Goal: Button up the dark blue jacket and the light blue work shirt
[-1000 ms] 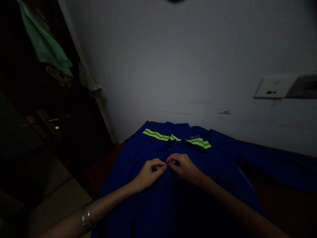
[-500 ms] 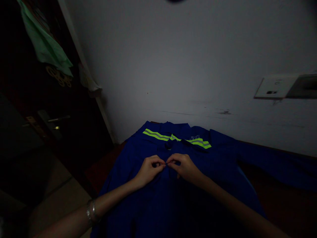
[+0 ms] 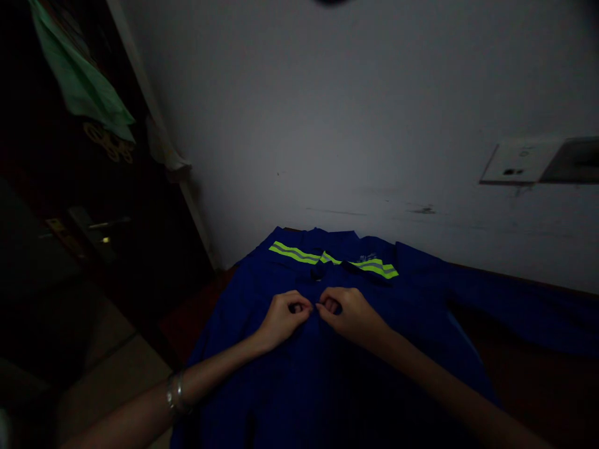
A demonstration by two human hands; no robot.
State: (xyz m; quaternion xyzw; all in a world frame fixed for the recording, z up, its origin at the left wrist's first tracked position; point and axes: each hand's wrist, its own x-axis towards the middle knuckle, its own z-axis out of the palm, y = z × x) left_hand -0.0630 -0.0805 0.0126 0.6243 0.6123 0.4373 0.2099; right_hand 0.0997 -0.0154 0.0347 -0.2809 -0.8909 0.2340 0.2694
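Observation:
A blue work jacket (image 3: 416,324) lies spread out, with yellow-green and grey reflective strips (image 3: 294,252) across its chest. Over the middle of its front, my left hand (image 3: 284,315) pinches the cloth between thumb and forefinger. Just to the right, my right hand (image 3: 350,313) is closed in a similar pinch at the front opening, its fingertips a small gap from those of the left. Dim light and the fingers hide the exact bit of cloth or fastener between them. Two bracelets (image 3: 175,393) circle my left wrist.
The jacket rests on a dark reddish surface (image 3: 538,386) against a pale wall (image 3: 304,112). A socket plate (image 3: 521,162) is on the wall at right. At left stands a dark door with a metal handle (image 3: 110,222) and a hanging green cloth (image 3: 84,87).
My fingertips, nearly touching before, are now slightly farther apart. The right hand's fingers have curled in more, while the left hand has hardly moved. The jacket lies as before.

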